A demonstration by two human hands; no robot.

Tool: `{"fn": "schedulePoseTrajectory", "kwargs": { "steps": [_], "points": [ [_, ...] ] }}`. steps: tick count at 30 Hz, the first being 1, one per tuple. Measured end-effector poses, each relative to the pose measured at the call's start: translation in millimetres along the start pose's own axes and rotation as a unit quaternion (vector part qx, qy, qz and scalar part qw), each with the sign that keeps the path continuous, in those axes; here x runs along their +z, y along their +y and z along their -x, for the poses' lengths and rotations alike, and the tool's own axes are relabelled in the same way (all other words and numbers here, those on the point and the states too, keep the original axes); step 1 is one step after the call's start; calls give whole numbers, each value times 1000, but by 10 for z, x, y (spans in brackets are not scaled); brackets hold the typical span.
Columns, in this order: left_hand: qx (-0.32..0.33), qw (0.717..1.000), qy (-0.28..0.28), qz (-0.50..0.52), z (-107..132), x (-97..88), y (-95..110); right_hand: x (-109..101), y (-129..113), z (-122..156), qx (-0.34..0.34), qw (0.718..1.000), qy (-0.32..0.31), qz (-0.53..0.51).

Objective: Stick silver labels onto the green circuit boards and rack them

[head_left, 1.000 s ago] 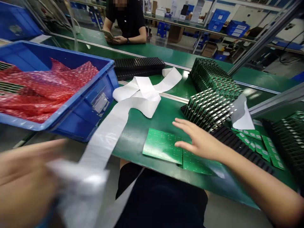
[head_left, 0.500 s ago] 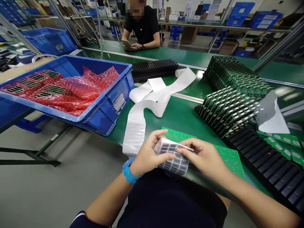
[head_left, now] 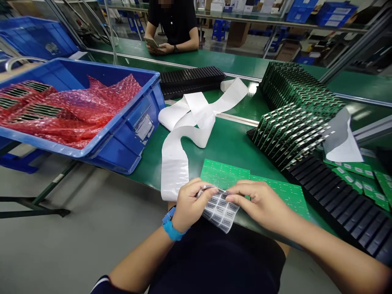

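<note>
A sheet of printed labels, silvery grey with dark print, hangs between my two hands at the table's near edge. My left hand, with a blue band at the wrist, pinches its upper left edge between thumb and fingers. Thumb and fingers of my right hand are closed on the upper right edge. Just beyond the sheet lie a green circuit board and a second green board, partly covered by my right hand. A long white backing strip curls across the table on the left.
On the left stands a blue bin with red bubble wrap. Upright circuit boards fill a black rack on the right. Behind are black racks and a person holding a phone.
My left hand's fingers have closed onto the label sheet's upper edge, nearer to my right hand. The sheet hangs flatter and lower. The whole view has shifted slightly.
</note>
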State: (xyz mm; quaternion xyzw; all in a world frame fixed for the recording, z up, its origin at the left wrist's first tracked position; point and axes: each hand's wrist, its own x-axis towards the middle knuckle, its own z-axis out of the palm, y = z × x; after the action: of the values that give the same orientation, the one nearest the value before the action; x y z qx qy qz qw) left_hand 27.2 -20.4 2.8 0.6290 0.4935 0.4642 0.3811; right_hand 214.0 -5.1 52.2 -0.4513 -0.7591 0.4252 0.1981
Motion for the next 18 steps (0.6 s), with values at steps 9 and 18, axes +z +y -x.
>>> {"fn": "schedulePoseTrajectory", "kwargs": {
  "steps": [9, 18],
  "points": [
    [-42, 999, -1, 18, 36, -61, -89, -16, -51, -41, 14, 999, 5, 40],
    [-114, 989, -91, 38, 191, -115, -91, -47, 270, -734, 150, 988, 13, -46]
  ]
}}
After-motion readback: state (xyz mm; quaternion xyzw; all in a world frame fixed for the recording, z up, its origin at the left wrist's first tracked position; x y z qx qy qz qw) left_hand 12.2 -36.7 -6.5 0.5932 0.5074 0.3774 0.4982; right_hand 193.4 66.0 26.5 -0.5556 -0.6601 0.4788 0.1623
